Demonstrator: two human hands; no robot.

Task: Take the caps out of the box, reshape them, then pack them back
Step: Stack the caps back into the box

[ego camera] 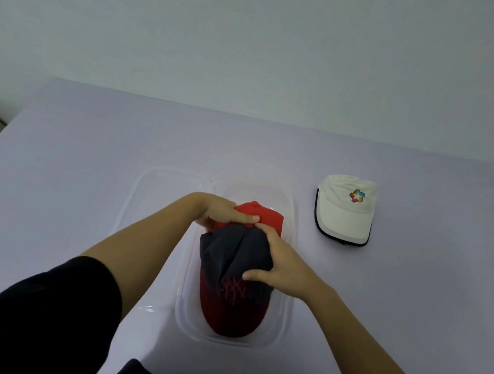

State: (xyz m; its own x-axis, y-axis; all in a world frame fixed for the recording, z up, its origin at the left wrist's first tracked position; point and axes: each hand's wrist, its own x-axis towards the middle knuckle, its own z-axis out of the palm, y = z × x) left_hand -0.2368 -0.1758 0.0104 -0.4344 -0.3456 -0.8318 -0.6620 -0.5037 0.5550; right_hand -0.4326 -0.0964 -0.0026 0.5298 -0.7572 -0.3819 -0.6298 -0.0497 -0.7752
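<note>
By the bench's near edge, a clear box (pixel 283 326) holds a dark-and-red cap (pixel 228 308), brim nearest. The right grip (pixel 280 268) clasps its dark crown. Just beyond, the left grip (pixel 225 212) pinches a red cap (pixel 267 217). Farther right, well apart, sits a white cap (pixel 344 214).

Clear glossy plastic box (pixel 282 326) — see-through walls. Soft matt cloth caps: dark-and-red cap (pixel 232 279), white cap (pixel 344 214). Table (pixel 91 157) — smooth, matt.

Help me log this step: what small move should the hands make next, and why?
Probably lift the dark grey-and-red fabric cap clear of the transparent plastic box: the right hand grips its crown, the left hand holds the red cap beneath, only the white cap lies outside.
</note>
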